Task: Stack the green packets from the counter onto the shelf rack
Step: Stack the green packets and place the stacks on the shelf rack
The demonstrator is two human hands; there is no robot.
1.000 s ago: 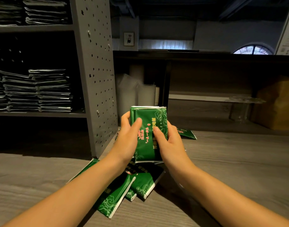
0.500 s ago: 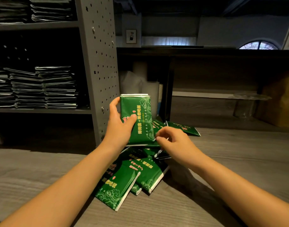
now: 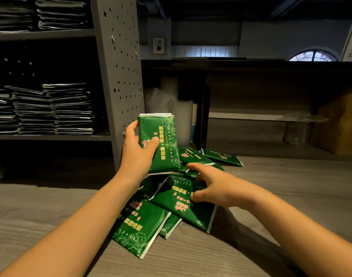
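Note:
My left hand (image 3: 138, 152) grips a small bundle of green packets (image 3: 161, 140) upright above the counter, thumb across the front. Below it a loose pile of green packets (image 3: 143, 224) lies on the grey wooden counter (image 3: 281, 196). My right hand (image 3: 215, 186) reaches down onto the pile, its fingers spread over a packet (image 3: 183, 204) near the top; whether it grips that packet I cannot tell. The grey perforated shelf rack (image 3: 119, 76) stands at the left, with stacks of packets (image 3: 51, 110) on its middle shelf.
More packet stacks fill the rack's upper shelf (image 3: 61, 15). Behind the pile stand pale plastic containers (image 3: 181, 118). A dark shelving unit (image 3: 251, 92) runs along the back, with a clear glass stand (image 3: 299, 124) and a brown box (image 3: 338, 120) at the right.
My right hand has let go of the held bundle and moved down to the pile. My left hand alone keeps the bundle, now raised a little to the left.

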